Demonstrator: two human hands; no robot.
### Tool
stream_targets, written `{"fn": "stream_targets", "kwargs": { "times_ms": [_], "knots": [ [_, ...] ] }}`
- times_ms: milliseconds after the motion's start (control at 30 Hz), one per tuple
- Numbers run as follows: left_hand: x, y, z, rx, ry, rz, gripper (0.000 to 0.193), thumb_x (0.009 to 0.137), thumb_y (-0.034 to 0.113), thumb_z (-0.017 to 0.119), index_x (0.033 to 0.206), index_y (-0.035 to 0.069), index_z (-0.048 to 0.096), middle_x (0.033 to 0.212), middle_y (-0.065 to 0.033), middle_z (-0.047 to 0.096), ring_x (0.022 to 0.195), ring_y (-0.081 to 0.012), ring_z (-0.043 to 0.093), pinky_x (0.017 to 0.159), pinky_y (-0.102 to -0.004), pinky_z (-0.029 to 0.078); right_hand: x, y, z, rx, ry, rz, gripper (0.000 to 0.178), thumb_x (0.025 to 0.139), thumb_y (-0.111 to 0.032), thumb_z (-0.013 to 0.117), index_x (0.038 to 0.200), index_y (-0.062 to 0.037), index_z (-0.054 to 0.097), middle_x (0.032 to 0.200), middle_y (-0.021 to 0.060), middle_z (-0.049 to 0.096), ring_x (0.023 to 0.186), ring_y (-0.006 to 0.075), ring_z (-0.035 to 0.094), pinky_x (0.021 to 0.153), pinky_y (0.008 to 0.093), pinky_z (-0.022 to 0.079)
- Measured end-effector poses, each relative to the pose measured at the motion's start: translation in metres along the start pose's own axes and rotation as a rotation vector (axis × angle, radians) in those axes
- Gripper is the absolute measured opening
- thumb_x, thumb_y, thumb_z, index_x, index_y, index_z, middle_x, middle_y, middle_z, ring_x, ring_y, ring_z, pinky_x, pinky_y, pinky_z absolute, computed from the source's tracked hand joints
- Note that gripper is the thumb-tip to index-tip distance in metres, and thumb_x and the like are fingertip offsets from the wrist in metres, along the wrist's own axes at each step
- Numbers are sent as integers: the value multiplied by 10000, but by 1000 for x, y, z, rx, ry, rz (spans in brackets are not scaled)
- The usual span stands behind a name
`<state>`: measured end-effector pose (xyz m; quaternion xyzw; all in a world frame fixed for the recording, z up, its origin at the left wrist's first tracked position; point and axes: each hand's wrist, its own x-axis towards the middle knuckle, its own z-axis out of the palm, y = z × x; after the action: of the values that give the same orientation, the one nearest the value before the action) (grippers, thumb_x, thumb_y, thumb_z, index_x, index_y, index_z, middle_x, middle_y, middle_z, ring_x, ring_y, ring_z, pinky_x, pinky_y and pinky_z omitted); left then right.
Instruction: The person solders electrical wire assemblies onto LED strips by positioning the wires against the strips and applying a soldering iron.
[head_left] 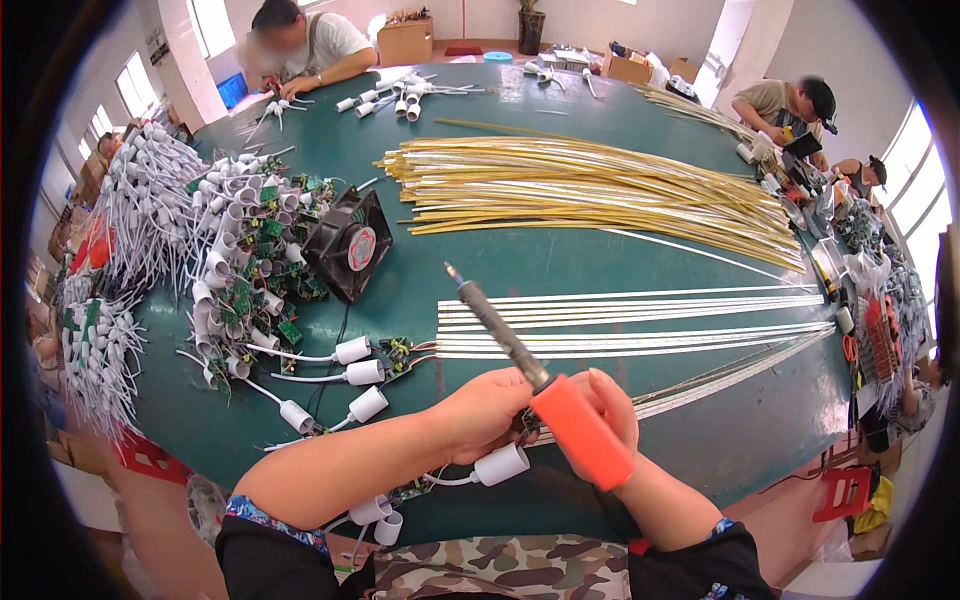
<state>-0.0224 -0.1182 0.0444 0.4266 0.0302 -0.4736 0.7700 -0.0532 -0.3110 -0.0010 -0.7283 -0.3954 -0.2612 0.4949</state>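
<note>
In front of my body, my right hand [612, 405] is closed around the orange handle of a soldering iron [583, 432], whose metal tip points away to the upper left. My left hand [488, 412] is curled just left of the handle, its fingertips pinching a small circuit board [523, 427] that is partly hidden. Below that hand, a white cylindrical cap [502, 464] with a white cable hangs over the table edge. Beyond both hands lie several thin white strips [620, 312], side by side; red wires join some strips to a green circuit board [398, 352].
A black fan [350, 245] stands left of centre, beside a heap of white caps with circuit boards [240, 255]. A long bundle of yellow and white strips [600, 185] spans the green table [420, 275]. Co-workers sit at the far left and far right; red stools [845, 493] stand beside the table.
</note>
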Motion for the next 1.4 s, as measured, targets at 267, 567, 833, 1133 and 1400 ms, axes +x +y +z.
{"fn": "stream_targets", "kwargs": {
  "times_ms": [267, 567, 833, 1133, 1400],
  "knots": [
    [-5, -3, -6, 79, 4, 65, 229, 1013, 308, 579, 1086, 96, 529, 915, 18, 535, 780, -94, 514, 699, -239, 468, 13, -28, 4, 530, 351, 863, 222, 860, 32, 684, 1053, -26, 589, 941, 30, 617, 863, 123, 621, 780, 279, 518],
    [-18, 1, 15, 942, 127, 370, 310, 915, -22, 532, 1205, 1, 426, 1143, -106, 530, 1003, -137, 608, 839, -301, 502, 19, -29, -9, 679, 355, 1020, 278, 846, -1, 709, 1087, -25, 572, 866, 35, 627, 769, 126, 623, 668, 274, 519],
    [-30, 14, 22, 1095, 201, 487, 206, 888, -29, 470, 1085, 15, 513, 1019, -90, 540, 839, -148, 592, 766, -289, 487, 16, -23, -14, 968, 592, 1001, 214, 844, 16, 702, 1007, -32, 571, 846, 49, 628, 766, 144, 618, 687, 297, 508],
    [-88, 80, 15, 1643, 490, 991, 247, 744, 5, 755, 918, 32, 582, 885, -121, 545, 821, -297, 545, 731, -378, 459, 16, -17, -21, 874, 621, 966, 206, 848, 32, 671, 1005, -30, 554, 858, 58, 618, 776, 166, 618, 712, 318, 509],
    [-135, 144, 0, 2048, 587, 486, 334, 792, 103, 750, 1002, 14, 505, 968, -161, 526, 861, -355, 557, 791, -379, 469, 18, -18, -20, 795, 578, 945, 163, 857, 21, 658, 983, -28, 567, 846, 49, 613, 776, 153, 614, 708, 304, 504]
  ]
}}
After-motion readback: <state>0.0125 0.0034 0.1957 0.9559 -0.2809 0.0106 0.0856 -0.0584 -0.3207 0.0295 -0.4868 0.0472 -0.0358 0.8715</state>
